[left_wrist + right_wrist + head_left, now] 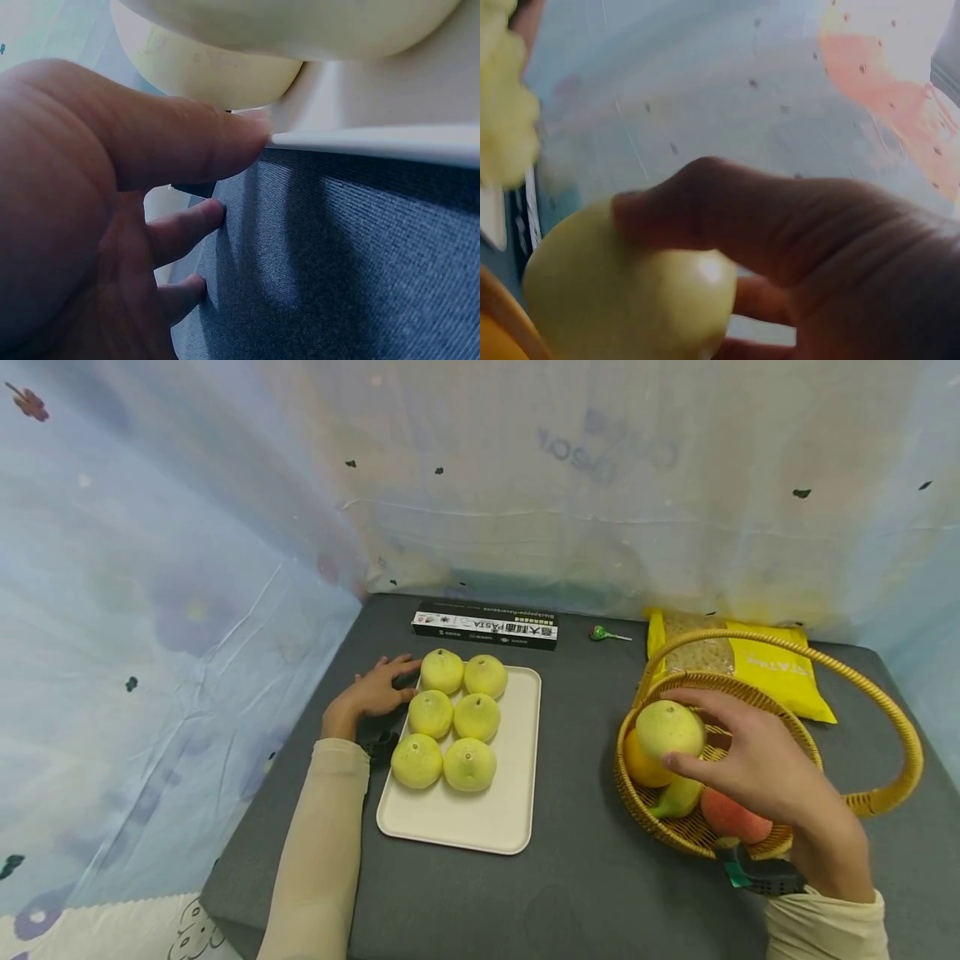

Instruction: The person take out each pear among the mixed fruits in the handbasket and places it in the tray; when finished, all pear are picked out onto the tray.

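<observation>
My right hand (757,756) holds a round yellow-green fruit (670,731) over the left side of a wicker basket (806,735), thumb and fingers around it. In the right wrist view the same fruit (630,289) sits in the grip. Below it in the basket lie an orange fruit (643,764), a green-yellow fruit (678,797) and a red peach-like fruit (735,817). My left hand (378,689) rests at the far left edge of a cream tray (498,814), fingers spread. Its thumb (225,146) touches the rim. Several matching fruits (470,764) stand on the tray in two columns.
A black pasta box (483,627) lies behind the tray. A green lollipop (609,633) is right of the box. Behind the basket lies a yellow bag of pasta (780,672). The basket's handle (911,739) arches to the right. Printed curtains (525,527) hang along the table's back.
</observation>
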The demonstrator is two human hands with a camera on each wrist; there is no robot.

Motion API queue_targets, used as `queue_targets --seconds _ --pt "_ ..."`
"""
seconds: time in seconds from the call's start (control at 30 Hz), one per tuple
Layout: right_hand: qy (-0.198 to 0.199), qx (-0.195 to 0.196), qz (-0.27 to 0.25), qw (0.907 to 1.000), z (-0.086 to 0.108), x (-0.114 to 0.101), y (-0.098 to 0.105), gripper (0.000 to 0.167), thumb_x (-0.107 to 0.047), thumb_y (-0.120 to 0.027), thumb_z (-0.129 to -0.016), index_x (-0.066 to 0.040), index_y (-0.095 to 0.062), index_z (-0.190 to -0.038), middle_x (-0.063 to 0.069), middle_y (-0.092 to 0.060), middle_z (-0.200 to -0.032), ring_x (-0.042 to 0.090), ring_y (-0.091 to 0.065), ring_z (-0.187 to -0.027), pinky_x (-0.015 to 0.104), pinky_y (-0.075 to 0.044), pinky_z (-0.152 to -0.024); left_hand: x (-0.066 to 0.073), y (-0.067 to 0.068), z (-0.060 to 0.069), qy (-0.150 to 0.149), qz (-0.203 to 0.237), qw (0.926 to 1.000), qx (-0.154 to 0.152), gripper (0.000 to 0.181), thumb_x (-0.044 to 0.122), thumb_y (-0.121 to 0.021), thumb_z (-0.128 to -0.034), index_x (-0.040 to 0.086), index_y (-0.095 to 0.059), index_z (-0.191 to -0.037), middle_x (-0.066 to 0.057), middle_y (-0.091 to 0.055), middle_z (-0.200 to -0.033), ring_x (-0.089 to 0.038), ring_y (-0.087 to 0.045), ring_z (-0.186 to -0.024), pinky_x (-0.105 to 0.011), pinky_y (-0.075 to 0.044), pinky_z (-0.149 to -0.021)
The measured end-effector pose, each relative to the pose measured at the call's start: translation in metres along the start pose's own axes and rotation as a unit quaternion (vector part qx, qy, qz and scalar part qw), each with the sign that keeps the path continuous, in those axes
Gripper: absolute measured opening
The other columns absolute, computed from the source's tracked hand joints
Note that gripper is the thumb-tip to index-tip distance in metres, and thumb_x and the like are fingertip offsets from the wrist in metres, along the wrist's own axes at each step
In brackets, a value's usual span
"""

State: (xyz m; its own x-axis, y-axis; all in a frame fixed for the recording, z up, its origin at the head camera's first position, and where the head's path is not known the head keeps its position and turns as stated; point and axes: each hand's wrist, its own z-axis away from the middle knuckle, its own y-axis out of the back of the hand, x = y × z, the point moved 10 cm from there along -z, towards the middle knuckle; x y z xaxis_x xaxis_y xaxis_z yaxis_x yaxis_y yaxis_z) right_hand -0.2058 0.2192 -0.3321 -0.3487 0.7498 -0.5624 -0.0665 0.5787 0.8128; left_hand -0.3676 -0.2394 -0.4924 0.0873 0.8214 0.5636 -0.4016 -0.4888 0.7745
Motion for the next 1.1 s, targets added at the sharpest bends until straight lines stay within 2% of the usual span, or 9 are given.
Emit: queue_targets --seconds 0.07,0.17,0.27,0.4,0.53,0.7,0.93,1.03,1.1 --pt "0.022 0.000 -0.039 0.9990 0.001 -0.014 -0.011 0.069 -0.023 -0.096 -0.087 -0.024 -0.066 -0.149 0.005 -0.071 -0.143 0.017 -0.071 -0.117 0.018 -0.061 -0.089 0.000 0.000 0.000 0.000 -0.001 1.0000 0.000 0.067 0.031 -0.061 -0.1129 0.022 -0.035 -0.174 -0.015 -0.014 -0.185 -0.049 0.005 -0.170 -0.089 0.010 -0.121" --pt "0.038 -0.021 -0.095 0.9945 -0.001 -0.032 -0.033 0.067 -0.021 -0.095 -0.088 -0.025 -0.066 -0.148 -0.002 -0.070 -0.143 0.008 -0.069 -0.117 0.024 -0.063 -0.094 -0.001 0.000 0.000 0.001 -0.003 1.0000 0.001 0.068 0.031 -0.061 -0.1127 0.023 -0.035 -0.174 -0.014 -0.014 -0.185 -0.049 0.005 -0.170 -0.089 0.010 -0.121" --pt "0.059 -0.047 -0.137 0.9878 -0.004 -0.047 -0.058 0.064 -0.024 -0.095 -0.089 -0.023 -0.065 -0.146 -0.004 -0.069 -0.141 0.010 -0.071 -0.116 0.033 -0.065 -0.097 -0.002 -0.001 -0.001 0.002 -0.005 1.0000 0.001 0.068 0.031 -0.061 -0.1128 0.023 -0.035 -0.174 -0.014 -0.014 -0.185 -0.048 0.006 -0.170 -0.089 0.010 -0.121" --pt "0.091 -0.081 -0.177 0.9767 -0.010 -0.069 -0.092 0.065 -0.028 -0.095 -0.089 -0.021 -0.064 -0.145 -0.004 -0.069 -0.139 0.015 -0.073 -0.116 0.036 -0.065 -0.098 -0.003 -0.001 -0.001 0.003 -0.001 1.0000 -0.001 0.068 0.031 -0.061 -0.1127 0.023 -0.035 -0.174 -0.013 -0.013 -0.185 -0.048 0.006 -0.170 -0.088 0.010 -0.121" --pt "0.128 -0.102 -0.184 0.9693 -0.015 -0.093 -0.121 0.071 -0.029 -0.094 -0.089 -0.025 -0.061 -0.151 -0.005 -0.067 -0.144 0.013 -0.070 -0.124 0.037 -0.064 -0.102 -0.003 -0.001 -0.001 0.002 0.001 1.0000 -0.002 0.068 0.031 -0.062 -0.1127 0.023 -0.035 -0.174 -0.013 -0.013 -0.185 -0.048 0.006 -0.170 -0.088 0.011 -0.121" --pt "0.188 -0.110 -0.183 0.9587 -0.021 -0.124 -0.148 0.070 -0.032 -0.093 -0.089 -0.028 -0.062 -0.151 -0.011 -0.066 -0.144 0.008 -0.065 -0.125 0.035 -0.060 -0.105 -0.001 -0.001 0.000 0.000 0.001 1.0000 -0.003 0.068 0.030 -0.061 -0.1127 0.023 -0.035 -0.174 -0.014 -0.013 -0.185 -0.048 0.007 -0.170 -0.088 0.011 -0.121" --pt "0.236 -0.125 -0.202 0.9421 -0.028 -0.155 -0.182 0.067 -0.033 -0.093 -0.090 -0.022 -0.063 -0.149 -0.011 -0.064 -0.147 0.009 -0.062 -0.131 0.035 -0.055 -0.113 -0.002 -0.001 -0.001 0.001 -0.002 1.0000 0.000 0.068 0.030 -0.062 -0.1123 0.023 -0.035 -0.174 -0.014 -0.014 -0.185 -0.049 0.005 -0.170 -0.089 0.010 -0.120" --pt "0.256 -0.126 -0.185 0.9403 -0.030 -0.165 -0.196 0.067 -0.033 -0.093 -0.090 -0.021 -0.063 -0.148 -0.009 -0.064 -0.146 0.009 -0.061 -0.131 0.035 -0.054 -0.115 -0.001 0.000 0.000 0.000 -0.002 1.0000 0.003 0.068 0.030 -0.062 -0.1121 0.022 -0.036 -0.174 -0.015 -0.015 -0.185 -0.050 0.004 -0.170 -0.089 0.009 -0.121" --pt "0.265 -0.123 -0.159 0.9431 -0.031 -0.170 -0.205 0.067 -0.034 -0.093 -0.090 -0.019 -0.063 -0.148 -0.008 -0.065 -0.146 0.008 -0.061 -0.130 0.033 -0.054 -0.114 0.000 0.000 0.001 0.000 -0.001 1.0000 0.003 0.068 0.030 -0.062 -0.1122 0.023 -0.036 -0.174 -0.015 -0.015 -0.185 -0.050 0.004 -0.170 -0.089 0.009 -0.121"
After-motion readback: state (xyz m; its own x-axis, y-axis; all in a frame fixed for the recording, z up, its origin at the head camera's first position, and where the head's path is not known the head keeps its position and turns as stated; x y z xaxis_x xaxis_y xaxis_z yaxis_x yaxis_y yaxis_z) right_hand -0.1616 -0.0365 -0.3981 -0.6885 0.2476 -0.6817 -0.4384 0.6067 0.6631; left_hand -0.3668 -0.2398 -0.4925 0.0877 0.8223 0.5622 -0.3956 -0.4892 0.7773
